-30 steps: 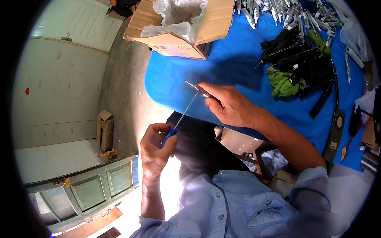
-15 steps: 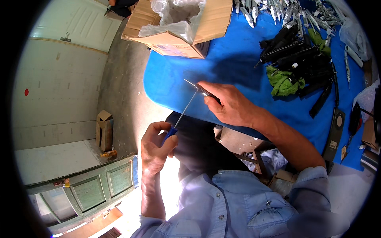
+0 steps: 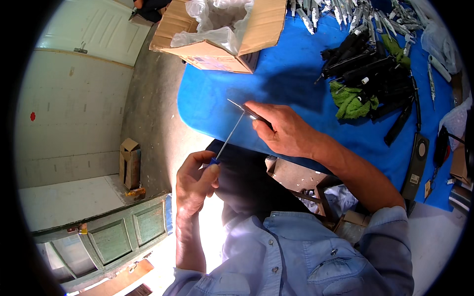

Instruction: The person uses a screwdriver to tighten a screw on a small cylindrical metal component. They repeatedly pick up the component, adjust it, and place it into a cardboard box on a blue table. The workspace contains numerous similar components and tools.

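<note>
My left hand point(image 3: 194, 182) is closed round the blue handle point(image 3: 214, 161) of a screwdriver point(image 3: 230, 136), and most of that handle is hidden by the fingers. Its thin metal shaft slants up to the right, ending at a dark slender device point(image 3: 253, 115) with a thin metal rod. This device is pinched in my right hand point(image 3: 281, 127), over the near left part of the blue-covered table point(image 3: 217, 101). The rod points up and left, past the fingers. In this view the screwdriver's tip meets the device near the base of the rod, though the exact contact is too small to tell.
An open cardboard box point(image 3: 224, 61) with a plastic liner stands at the table's far left. Black slender devices point(image 3: 368, 66) lie heaped on the right, with a green cloth point(image 3: 353, 102) beside them. Behind are several grey pointed devices point(image 3: 340, 14). A long dark grey bar point(image 3: 415, 165) lies near the right edge.
Less of the blue screwdriver handle shows between my left fingers now. Both hands otherwise stay almost in place, the screwdriver's tip still at the device.
</note>
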{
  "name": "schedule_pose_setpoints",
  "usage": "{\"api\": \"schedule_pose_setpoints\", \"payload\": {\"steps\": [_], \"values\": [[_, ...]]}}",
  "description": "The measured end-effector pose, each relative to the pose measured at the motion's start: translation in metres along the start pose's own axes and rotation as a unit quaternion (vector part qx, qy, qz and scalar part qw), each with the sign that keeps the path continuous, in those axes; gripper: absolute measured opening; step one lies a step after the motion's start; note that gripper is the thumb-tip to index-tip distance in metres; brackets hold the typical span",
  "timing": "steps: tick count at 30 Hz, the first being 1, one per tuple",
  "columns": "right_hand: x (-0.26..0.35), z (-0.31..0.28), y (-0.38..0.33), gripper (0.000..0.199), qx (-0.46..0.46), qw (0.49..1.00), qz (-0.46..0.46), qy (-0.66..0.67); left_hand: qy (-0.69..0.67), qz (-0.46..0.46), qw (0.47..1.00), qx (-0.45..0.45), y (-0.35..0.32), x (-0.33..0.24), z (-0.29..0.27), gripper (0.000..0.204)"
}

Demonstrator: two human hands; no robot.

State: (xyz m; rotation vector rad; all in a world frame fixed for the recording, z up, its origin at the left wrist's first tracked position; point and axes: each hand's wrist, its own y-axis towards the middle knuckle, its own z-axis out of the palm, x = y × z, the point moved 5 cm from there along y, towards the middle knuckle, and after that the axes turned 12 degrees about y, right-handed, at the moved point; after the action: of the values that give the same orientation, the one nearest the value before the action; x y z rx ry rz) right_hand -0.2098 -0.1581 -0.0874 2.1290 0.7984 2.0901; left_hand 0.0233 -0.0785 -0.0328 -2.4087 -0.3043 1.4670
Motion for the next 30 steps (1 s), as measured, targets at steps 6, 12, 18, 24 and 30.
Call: {"api": "schedule_pose_setpoints", "payload": {"steps": [6,12,18,24,30], "values": [[0.0,-0.001,0.001,0.04,-0.003,1.0,0.005,0.0,-0.015,0.014,1.0,-0.016,0.002,0.007,0.003,0.027],[0.001,-0.004,0.001,0.039,-0.005,1.0,0.014,0.004,-0.059,-0.007,0.998,0.033,0.007,0.01,0.01,0.034],[0.0,-0.006,0.003,0.041,0.006,0.998,0.059,0.029,-0.096,-0.043,0.994,0.023,0.007,0.01,0.008,0.034],[0.0,-0.006,0.005,0.041,0.01,0.993,0.089,0.076,-0.002,0.041,0.996,-0.078,0.014,-0.006,0.012,0.022],[0.001,-0.011,0.005,0.041,0.005,0.996,0.079,0.051,0.036,0.073,0.989,-0.124,0.05,-0.042,0.049,0.023]]}}
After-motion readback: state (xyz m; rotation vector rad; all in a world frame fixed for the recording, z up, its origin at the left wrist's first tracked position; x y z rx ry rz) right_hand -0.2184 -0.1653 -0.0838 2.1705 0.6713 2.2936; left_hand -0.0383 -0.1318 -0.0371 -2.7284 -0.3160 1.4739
